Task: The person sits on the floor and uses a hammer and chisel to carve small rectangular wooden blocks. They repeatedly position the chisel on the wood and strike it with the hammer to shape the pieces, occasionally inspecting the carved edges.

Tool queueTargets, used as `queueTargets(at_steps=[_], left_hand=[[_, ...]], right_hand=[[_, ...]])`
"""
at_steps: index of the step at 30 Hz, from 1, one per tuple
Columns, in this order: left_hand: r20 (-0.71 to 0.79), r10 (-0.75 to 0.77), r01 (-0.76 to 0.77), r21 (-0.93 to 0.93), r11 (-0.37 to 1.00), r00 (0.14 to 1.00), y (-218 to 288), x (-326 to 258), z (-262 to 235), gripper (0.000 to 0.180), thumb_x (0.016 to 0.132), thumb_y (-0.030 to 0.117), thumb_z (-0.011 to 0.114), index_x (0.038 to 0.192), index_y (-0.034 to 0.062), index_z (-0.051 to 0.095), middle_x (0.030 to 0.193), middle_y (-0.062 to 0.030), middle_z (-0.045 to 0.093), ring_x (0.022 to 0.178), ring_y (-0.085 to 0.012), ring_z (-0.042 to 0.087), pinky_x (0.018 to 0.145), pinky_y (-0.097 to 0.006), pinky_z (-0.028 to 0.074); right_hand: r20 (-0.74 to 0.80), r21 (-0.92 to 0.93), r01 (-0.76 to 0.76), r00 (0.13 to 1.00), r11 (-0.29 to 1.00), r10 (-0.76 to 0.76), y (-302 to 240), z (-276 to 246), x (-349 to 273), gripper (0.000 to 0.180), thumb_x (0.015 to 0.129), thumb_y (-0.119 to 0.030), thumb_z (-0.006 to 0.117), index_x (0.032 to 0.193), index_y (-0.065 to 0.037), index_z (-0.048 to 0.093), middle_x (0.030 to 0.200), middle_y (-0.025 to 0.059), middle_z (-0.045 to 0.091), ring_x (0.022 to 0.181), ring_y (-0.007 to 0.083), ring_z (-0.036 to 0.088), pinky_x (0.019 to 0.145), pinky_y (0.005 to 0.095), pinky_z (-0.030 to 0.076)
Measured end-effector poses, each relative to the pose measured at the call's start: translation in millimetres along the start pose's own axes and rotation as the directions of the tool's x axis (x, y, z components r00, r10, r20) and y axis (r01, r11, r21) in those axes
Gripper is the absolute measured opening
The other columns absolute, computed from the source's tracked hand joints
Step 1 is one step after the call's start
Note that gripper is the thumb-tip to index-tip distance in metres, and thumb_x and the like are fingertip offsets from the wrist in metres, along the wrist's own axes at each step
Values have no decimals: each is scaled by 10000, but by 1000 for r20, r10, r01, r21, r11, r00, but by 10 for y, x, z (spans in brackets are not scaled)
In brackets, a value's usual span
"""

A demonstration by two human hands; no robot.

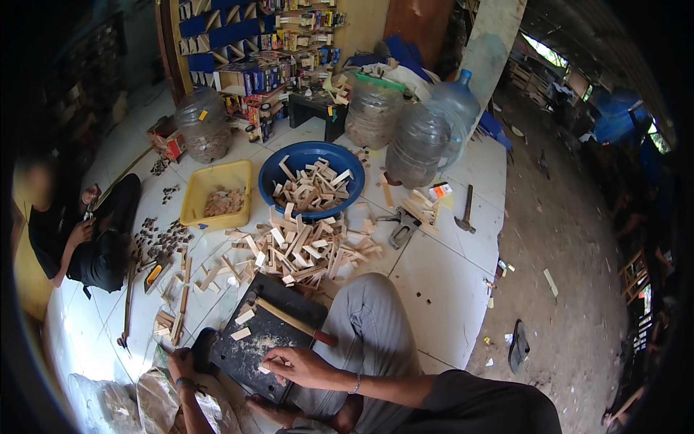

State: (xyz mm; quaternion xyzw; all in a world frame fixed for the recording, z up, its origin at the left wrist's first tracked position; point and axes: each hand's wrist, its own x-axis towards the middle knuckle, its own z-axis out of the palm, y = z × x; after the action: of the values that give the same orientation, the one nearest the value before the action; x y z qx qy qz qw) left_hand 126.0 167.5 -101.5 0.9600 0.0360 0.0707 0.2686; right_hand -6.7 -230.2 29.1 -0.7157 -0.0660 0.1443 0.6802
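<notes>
My right hand (300,367) is over the near edge of a black board (267,358), its fingers pinching a small pale wood piece (265,369). On the board lie a hammer (293,320) with a wooden handle, two small wood blocks (241,333) and sawdust. My left hand (181,364) is curled at the lower left, beside a whitish plastic sack (155,394); what its fingers hold is hidden. Beyond the board, a heap of small L-shaped wood pieces (300,249) covers the tiles, in front of a blue basin (271,173) with more of them.
A yellow tub (242,177) holds small wood chips. Large clear plastic jugs (416,148) stand behind. A second hammer (468,210) and a metal tool (401,228) lie at right. Another person (101,239) sits at left near scattered dark pieces (163,237). Toy trucks (253,79) are stacked behind.
</notes>
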Motion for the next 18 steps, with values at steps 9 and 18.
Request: queueTargets(at_steps=[9, 18], left_hand=[[189, -173, 217, -241, 946, 967, 320, 8, -404, 274, 806, 104, 757, 1023, -63, 782, 885, -150, 786, 834, -204, 753, 783, -352, 611], [376, 104, 198, -680, 705, 921, 1249, -303, -615, 264, 963, 59, 724, 1200, -57, 724, 1041, -116, 783, 979, -183, 753, 884, -289, 592]], right_hand=[[39, 107, -83, 996, 991, 79, 63, -11, 4, 306, 1070, -233, 637, 1199, 44, 659, 845, 60, 738, 763, 86, 694, 693, 274, 543], [27, 126, -89, 996, 988, 86, 23, -60, -52, 237, 1051, -170, 663, 1154, 42, 687, 882, 15, 701, 767, 53, 639, 694, 223, 526]])
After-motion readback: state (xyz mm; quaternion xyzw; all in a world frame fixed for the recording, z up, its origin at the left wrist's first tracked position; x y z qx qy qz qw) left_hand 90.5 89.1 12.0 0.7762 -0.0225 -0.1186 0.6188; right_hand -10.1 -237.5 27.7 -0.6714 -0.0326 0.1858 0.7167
